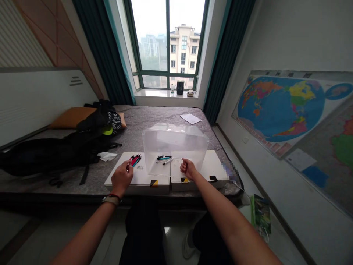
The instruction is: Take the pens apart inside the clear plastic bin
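A clear plastic box stands on two white flat boards at the near edge of a grey mattress. Inside it lie a few pens. My left hand rests on the left board with its fingers closed round a bundle of red and black pens. My right hand is curled into a fist against the box's near wall; whether it holds anything is hidden.
A black bag and dark clothes lie on the mattress to the left, with a crumpled tissue. A white sheet lies farther back. The windowsill holds a kettle. A world map covers the right wall.
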### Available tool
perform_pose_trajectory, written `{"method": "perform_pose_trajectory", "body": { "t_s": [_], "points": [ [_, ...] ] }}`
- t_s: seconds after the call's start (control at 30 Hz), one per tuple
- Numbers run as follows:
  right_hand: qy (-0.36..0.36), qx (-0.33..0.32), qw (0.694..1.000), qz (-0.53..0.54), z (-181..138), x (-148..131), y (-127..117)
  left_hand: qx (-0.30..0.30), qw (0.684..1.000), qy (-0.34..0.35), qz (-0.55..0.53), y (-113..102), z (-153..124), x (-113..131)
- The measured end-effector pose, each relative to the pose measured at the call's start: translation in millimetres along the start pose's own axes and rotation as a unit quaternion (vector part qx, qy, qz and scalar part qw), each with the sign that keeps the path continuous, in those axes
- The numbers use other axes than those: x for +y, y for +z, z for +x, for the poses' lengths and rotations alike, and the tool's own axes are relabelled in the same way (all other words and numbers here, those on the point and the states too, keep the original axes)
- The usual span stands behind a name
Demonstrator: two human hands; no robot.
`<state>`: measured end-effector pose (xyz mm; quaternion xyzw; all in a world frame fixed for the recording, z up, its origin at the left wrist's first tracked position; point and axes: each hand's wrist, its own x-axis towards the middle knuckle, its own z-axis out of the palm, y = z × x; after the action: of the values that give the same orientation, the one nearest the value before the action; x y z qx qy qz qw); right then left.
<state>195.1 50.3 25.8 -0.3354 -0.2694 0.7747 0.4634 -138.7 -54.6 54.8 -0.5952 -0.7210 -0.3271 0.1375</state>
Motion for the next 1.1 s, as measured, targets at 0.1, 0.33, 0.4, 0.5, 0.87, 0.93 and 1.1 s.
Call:
{"method": "perform_pose_trajectory", "body": {
  "t_s": [0.1,0.33,0.4,0.5,0.87,0.93,1.1],
  "points": [
    [0.017,-0.011,1.000,0.002,-2,-4,-2,-0.022,0.995,0.093,0.012,2,6,-4],
    [0.047,-0.048,0.998,0.014,-5,-11,-12,-0.117,0.970,0.214,0.003,47,-21,2],
    [0.040,-0.050,0.998,0.016,-4,-11,-14,-0.152,0.963,0.222,0.017,59,-27,0],
    [0.045,-0.043,0.998,0.016,-2,-11,-14,-0.220,0.946,0.233,0.049,69,-29,-2],
    [0.058,-0.042,0.997,0.024,-5,-13,-16,-0.282,0.922,0.256,0.075,70,-24,-10],
    [0.055,-0.038,0.997,0.025,-5,-12,-16,-0.277,0.922,0.262,0.067,70,-24,-11],
    [0.065,-0.035,0.996,0.045,-2,-13,-17,-0.283,0.920,0.263,0.067,53,-21,1]
  ]
}}
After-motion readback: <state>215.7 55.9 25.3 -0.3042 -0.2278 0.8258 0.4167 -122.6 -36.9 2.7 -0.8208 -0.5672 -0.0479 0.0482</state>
